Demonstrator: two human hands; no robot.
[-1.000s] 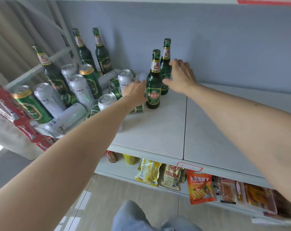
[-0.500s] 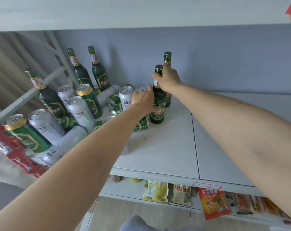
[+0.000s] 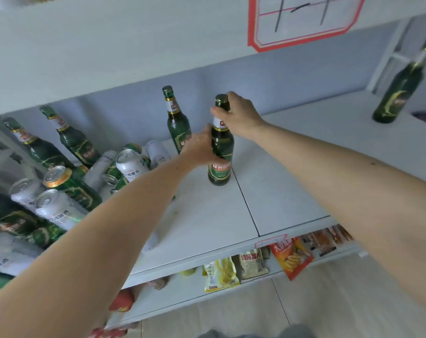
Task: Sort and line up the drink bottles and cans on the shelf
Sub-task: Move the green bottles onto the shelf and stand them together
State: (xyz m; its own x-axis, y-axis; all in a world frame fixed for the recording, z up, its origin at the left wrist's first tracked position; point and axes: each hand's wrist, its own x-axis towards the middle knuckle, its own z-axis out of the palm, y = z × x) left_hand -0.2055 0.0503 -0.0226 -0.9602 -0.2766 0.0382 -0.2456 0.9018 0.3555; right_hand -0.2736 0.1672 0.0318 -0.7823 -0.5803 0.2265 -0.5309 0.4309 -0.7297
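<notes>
Your shelf (image 3: 292, 172) runs white and flat across the view, with a seam down its middle and a second board (image 3: 109, 45) overhead that carries a red-bordered tag (image 3: 302, 20). Below the front edge, the lower shelf (image 3: 173, 296) holds snack bags (image 3: 290, 254) in yellow, tan and orange.

Both your arms reach in from the bottom corners and meet at one bottle (image 3: 220, 152), a green one standing upright on the shelf just left of the seam. Your right hand (image 3: 238, 115) wraps its fingers round the neck, just under the cap. Your left hand (image 3: 202, 150) curls round the shoulder and upper body from the left side. So both grips are closed on that same bottle.

Just behind it and to the left, a second bottle (image 3: 177, 123) stands near the back wall. Far right, a lone bottle (image 3: 400, 89) stands well apart from the rest, close to the upright frame.

To your left the clutter is thick. Two bottles (image 3: 73, 137) stand at the back, and another further left. In front of them, silver cans (image 3: 131, 164) and green cans (image 3: 70, 184) are jumbled together, some upright, some lying on their sides, several touching one another. The leftmost ones are blurred, so you cannot count them.
</notes>
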